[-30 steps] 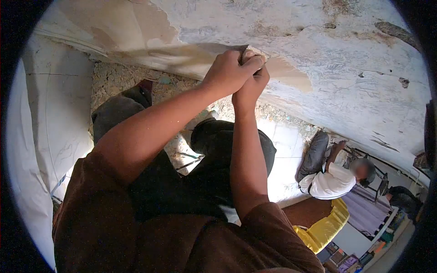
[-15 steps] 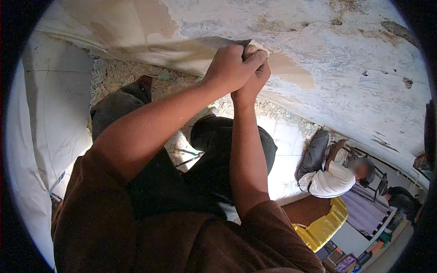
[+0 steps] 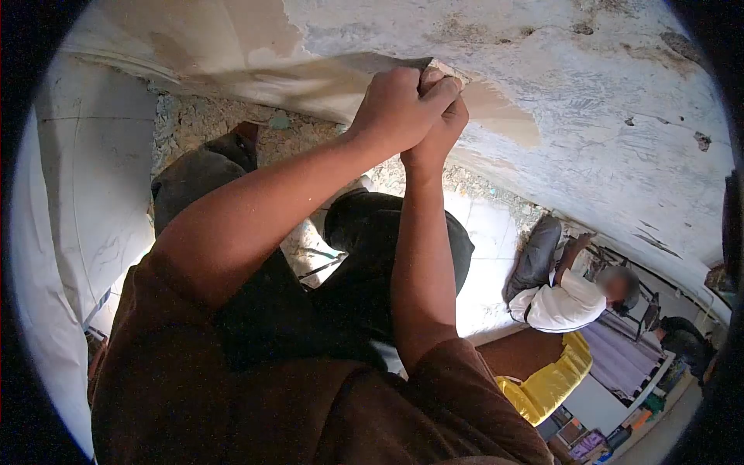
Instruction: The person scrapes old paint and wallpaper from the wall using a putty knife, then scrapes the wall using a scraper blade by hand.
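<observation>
My left hand (image 3: 395, 105) and my right hand (image 3: 442, 128) are closed together, one against the other, at the wall. Between them they grip what looks like a scraper (image 3: 427, 63); only a dark corner of its blade shows, and the handle is hidden by my fingers. Its edge is against the wall surface (image 3: 542, 77), where pale paint is patchy and scratched. A flaky, light-coloured bit (image 3: 453, 72) sits just beyond my fingertips. Smooth tan areas (image 3: 496, 112) lie bare beside and left of my hands.
Rubble and paint chips (image 3: 186, 128) line the floor at the wall's foot. A person in a white shirt (image 3: 562, 306) sits low near the wall at right. A yellow cloth (image 3: 552, 387) and a shelf-like rack with goods (image 3: 589, 442) are lower right. White sheeting (image 3: 46, 294) hangs at left.
Both hands have shifted a little to the right along the wall, still closed together. The seated person has barely changed position.
</observation>
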`<state>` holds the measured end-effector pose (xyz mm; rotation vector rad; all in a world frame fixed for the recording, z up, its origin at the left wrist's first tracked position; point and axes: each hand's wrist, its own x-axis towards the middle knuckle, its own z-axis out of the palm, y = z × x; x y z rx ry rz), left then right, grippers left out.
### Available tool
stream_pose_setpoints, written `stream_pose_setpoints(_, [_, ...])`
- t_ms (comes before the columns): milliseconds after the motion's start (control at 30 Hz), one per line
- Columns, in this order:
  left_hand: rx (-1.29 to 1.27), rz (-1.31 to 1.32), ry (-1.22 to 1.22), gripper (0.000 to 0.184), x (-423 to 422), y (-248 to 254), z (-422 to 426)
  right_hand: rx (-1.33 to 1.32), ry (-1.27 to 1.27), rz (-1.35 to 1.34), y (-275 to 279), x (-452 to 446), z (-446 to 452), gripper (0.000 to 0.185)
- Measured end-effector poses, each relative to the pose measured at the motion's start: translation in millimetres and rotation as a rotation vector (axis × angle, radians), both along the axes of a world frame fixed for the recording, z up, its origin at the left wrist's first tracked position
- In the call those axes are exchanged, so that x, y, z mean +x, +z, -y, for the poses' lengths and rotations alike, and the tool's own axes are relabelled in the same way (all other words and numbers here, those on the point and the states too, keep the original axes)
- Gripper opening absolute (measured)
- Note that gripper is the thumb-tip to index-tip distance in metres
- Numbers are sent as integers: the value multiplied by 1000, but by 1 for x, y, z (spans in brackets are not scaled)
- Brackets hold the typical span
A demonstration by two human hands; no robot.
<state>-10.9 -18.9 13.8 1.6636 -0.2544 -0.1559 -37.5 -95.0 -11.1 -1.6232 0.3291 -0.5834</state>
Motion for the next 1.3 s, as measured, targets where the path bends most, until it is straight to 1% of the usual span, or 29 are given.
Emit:
stream_pose_setpoints(67, [16,21,-21,39,1,-3,0,27,5,4,-1,0,2,16])
stream_pose_setpoints(133, [16,22,-27,39,2,-3,0,83,33,42,3,0,3,16])
stream_pose_setpoints(200, [14,22,-34,39,1,-5,2,67,32,54,1,2,4,16])
stream_pose_setpoints(267, [-32,84,0,39,1,-9,4,54,33,67,1,2,6,16])
stream_pose_setpoints(300, [-32,83,0,39,1,-5,2,11,33,63,4,2,6,16])
stream_pose_setpoints(367, [-35,-2,-61,39,0,5,-3,-29,32,58,11,0,8,16])
stream_pose_setpoints(433, [-59,-11,-56,40,-1,4,-4,-74,106,-11,23,-1,8,16])
stream_pose_setpoints(500, [-86,-22,-54,41,-4,4,-3,-75,93,-16,22,-3,5,16])
stream_pose_setpoints(567, [-180,-58,-68,45,-7,1,-5,-74,80,-19,19,-6,0,17])
stream_pose_setpoints(633, [-225,-70,-92,46,-9,-6,-7,-45,-58,-14,14,-10,-9,24])
stream_pose_setpoints(667, [-272,-83,-113,47,-10,-9,-8,-43,-61,-11,12,-14,-14,24])
stream_pose_setpoints(700, [-270,-81,-117,47,-10,-9,-10,116,-80,9,13,-20,-20,29])
stream_pose_setpoints(733, [-227,-98,-156,47,-10,-10,-12,277,-99,29,13,-22,-24,33])
stream_pose_setpoints(767, [-183,-118,-196,47,-11,-11,-14,280,-102,29,12,-23,-24,33])
stream_pose_setpoints(800, [-180,-121,-198,47,-11,-11,-15,338,-134,40,10,-24,-25,36])
stream_pose_setpoints(867, [100,-156,-261,44,-11,-9,-17,451,-198,61,7,-26,-25,44])
stream_pose_setpoints(900, [100,-160,-264,44,-13,-14,-15,478,-234,34,10,-25,-28,45])
stream_pose_setpoints(967, [40,-33,-195,43,-17,-25,-8,493,-238,29,6,-24,-27,44])
stream_pose_setpoints(1000, [39,-31,-195,43,-18,-24,-8,510,-239,27,7,-23,-27,43])
stream_pose_setpoints(1067, [122,-15,-199,38,-18,-22,-10,503,-233,28,9,-23,-27,40])
stream_pose_setpoints(1100, [122,-16,-200,38,-16,-21,-12,496,-229,26,10,-23,-27,38])
stream_pose_setpoints(1167, [338,131,-289,31,-9,-19,-16,498,-222,23,6,-25,-26,37])
stream_pose_setpoints(1300, [318,152,-299,25,-6,-20,-18,496,-186,72,3,-21,-27,33])
